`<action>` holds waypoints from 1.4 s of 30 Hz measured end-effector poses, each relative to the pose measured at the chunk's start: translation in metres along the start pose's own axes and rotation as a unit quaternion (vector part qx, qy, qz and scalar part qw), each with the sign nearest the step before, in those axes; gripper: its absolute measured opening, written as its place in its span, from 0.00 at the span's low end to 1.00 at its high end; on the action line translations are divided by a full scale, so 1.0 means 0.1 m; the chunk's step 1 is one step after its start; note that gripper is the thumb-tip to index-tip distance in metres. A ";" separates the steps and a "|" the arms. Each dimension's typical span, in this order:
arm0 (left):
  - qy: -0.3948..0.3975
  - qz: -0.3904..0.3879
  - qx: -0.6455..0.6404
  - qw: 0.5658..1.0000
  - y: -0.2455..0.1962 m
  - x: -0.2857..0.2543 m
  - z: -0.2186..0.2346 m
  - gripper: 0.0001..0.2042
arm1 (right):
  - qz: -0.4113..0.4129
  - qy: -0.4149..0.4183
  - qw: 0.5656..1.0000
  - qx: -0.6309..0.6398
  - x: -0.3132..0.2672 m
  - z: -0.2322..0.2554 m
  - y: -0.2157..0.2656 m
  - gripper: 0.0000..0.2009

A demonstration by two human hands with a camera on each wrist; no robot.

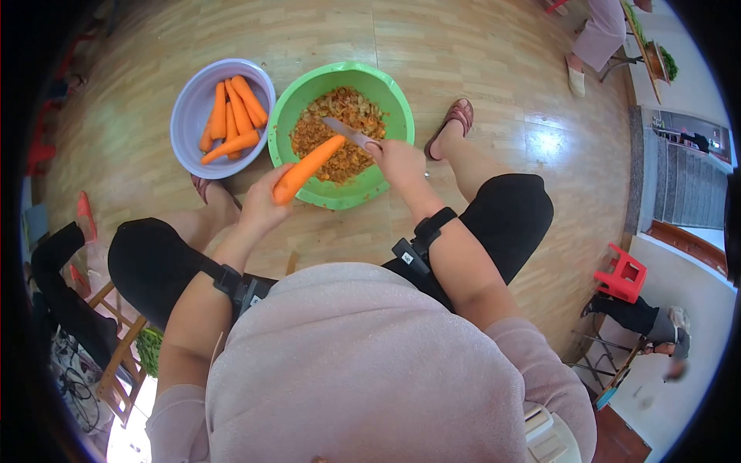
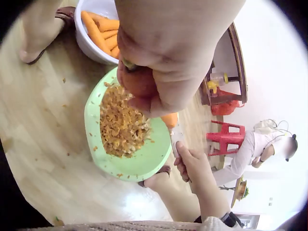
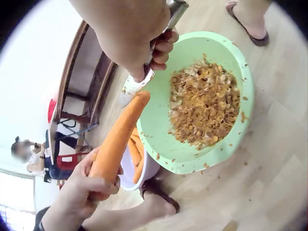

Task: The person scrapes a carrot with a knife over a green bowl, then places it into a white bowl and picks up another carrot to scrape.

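Note:
My left hand (image 1: pixel 265 202) grips an orange carrot (image 1: pixel 307 171) by its thick end, tip pointing up and to the right over the green basin (image 1: pixel 399 116). A knife (image 1: pixel 346 132) with a metal handle is held in my right hand (image 1: pixel 401 164). Its blade lies close by the carrot's tip, as the right wrist view also shows. Below both hands, the basin holds a heap of brown and orange peelings (image 3: pixel 207 106). Left of it stands a lavender basin (image 1: pixel 181 127) with several smooth orange carrots (image 1: pixel 219 112) inside.
My sandalled feet (image 1: pixel 455 119) flank the basins on the wooden floor (image 1: pixel 309 31). A red stool (image 1: pixel 621 274) and a seated person are at the right; another person's legs (image 1: pixel 598 35) show at the upper right. A wooden chair frame (image 1: pixel 120 363) stands at the lower left.

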State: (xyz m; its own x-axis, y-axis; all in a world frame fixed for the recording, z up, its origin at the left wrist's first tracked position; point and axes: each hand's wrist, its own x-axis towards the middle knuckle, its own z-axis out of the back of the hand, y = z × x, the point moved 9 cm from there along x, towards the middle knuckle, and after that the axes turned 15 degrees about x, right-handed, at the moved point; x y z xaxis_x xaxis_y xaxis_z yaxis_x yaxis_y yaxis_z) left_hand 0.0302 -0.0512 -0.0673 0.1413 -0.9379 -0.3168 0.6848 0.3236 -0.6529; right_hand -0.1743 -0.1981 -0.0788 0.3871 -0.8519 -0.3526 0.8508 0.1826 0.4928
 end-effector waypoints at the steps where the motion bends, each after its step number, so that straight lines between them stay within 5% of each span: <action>1: 0.000 -0.002 0.001 1.000 -0.01 0.01 0.02 0.34 | -0.001 -0.002 1.000 0.001 0.00 0.02 0.03 0.21; 8: 0.021 0.020 -0.009 1.000 0.03 0.01 0.00 0.36 | 0.036 0.021 0.998 0.052 -0.09 0.02 0.35 0.23; 13: 0.045 0.045 -0.072 0.995 0.03 0.00 -0.06 0.36 | -0.020 0.009 1.000 0.012 -0.02 0.00 0.02 0.23; 15: 0.070 0.151 -0.242 0.956 0.09 -0.03 -0.10 0.36 | -0.026 -0.006 0.999 0.024 -0.03 0.07 0.02 0.22; 18: 0.096 0.205 -0.294 0.929 0.14 -0.07 -0.18 0.35 | 0.031 -0.022 0.998 0.043 -0.05 0.09 0.25 0.21; 22: 0.102 0.204 -0.314 0.921 0.09 -0.07 -0.18 0.33 | 0.069 -0.005 0.994 0.087 -0.12 0.03 0.41 0.21; 30: 0.147 0.222 -0.429 0.863 0.00 -0.11 -0.24 0.37 | -0.016 -0.035 0.999 0.037 0.03 0.08 -0.03 0.21; 36: 0.159 0.223 -0.465 0.842 0.00 -0.12 -0.28 0.31 | 0.087 -0.024 0.992 0.090 -0.08 0.01 0.40 0.22; 42: 0.174 0.201 -0.505 0.821 -0.09 -0.14 -0.27 0.24 | -0.015 -0.029 0.998 0.049 0.03 0.00 -0.03 0.24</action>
State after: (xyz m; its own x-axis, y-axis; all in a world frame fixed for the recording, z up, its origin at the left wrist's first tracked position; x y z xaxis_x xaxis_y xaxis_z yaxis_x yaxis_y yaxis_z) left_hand 0.0033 -0.0372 -0.0754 -0.1213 -0.6941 -0.7096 -0.3343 0.7017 -0.6292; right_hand -0.1754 -0.2008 -0.0814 0.3383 -0.8835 -0.3240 0.8217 0.1096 0.5592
